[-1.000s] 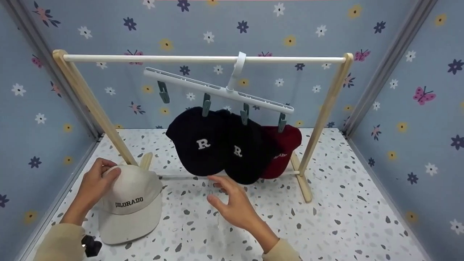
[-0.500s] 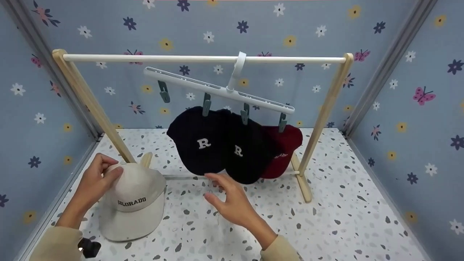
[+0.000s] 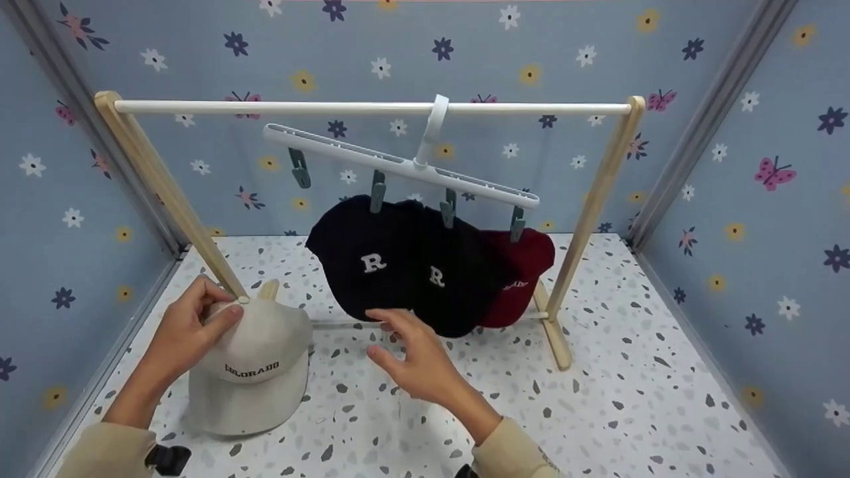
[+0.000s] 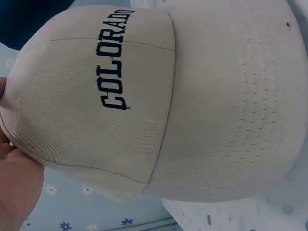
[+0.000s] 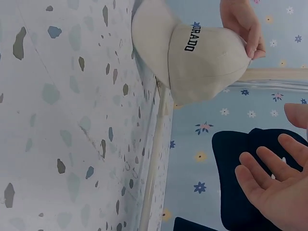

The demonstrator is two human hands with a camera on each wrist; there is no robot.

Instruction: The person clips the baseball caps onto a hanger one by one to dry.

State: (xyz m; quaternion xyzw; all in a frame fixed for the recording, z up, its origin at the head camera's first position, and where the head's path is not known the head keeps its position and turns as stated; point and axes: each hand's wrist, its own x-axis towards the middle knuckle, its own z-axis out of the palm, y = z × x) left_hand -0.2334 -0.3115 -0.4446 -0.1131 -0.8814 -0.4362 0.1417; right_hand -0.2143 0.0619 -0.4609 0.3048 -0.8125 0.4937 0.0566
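My left hand (image 3: 192,325) pinches the crown of a cream baseball cap (image 3: 265,338) lettered COLORADO, its brim pointing down. In the left wrist view the cap (image 4: 96,96) fills most of the picture, with the fingers at its crown edge. My right hand (image 3: 415,362) holds nothing; its fingers are spread, just below a dark navy cap (image 3: 352,265) with a white R. Beside that cap hang a black cap (image 3: 458,285) with an R and a dark red cap (image 3: 524,265). They hang from a tilted white clip hanger (image 3: 358,156); its leftmost green clip (image 3: 300,169) holds nothing.
The hanger hooks over the white rail (image 3: 279,107) of a wooden rack. The rack's left post (image 3: 179,199) stands behind the cream cap, the right post (image 3: 597,199) beside the red cap. A speckled tabletop (image 3: 631,398) lies below, with flowered walls (image 3: 578,40) around.
My left hand has moved the cream cap to the right and slightly up. My right hand has shifted a little left and up. The hanging caps have barely moved.
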